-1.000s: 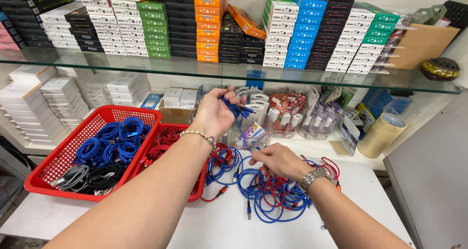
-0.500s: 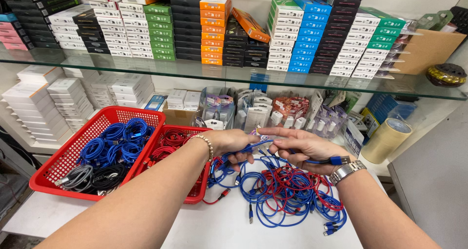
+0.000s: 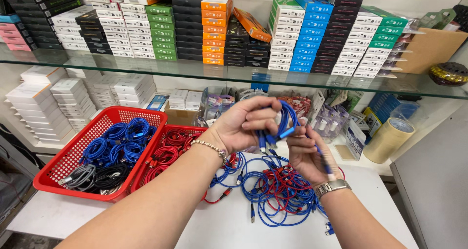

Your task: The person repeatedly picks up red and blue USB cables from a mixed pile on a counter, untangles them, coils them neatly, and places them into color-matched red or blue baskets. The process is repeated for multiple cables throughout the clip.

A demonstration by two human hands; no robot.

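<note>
My left hand is raised above the white table, closed around a looped blue cable. My right hand sits just right of it and grips the same cable's trailing end between its fingers. Below both hands lies a tangled pile of blue and red cables. A beaded bracelet is on my left wrist and a metal watch on my right.
Two red baskets stand at left: one with coiled blue, grey and black cables, one with red cables. A roll of tape stands at right. A glass shelf above carries stacked coloured boxes.
Both hands have come up off the pile with the blue cable. The stretched cable is now gathered into a loop in my left hand, my right hand close beside it.
</note>
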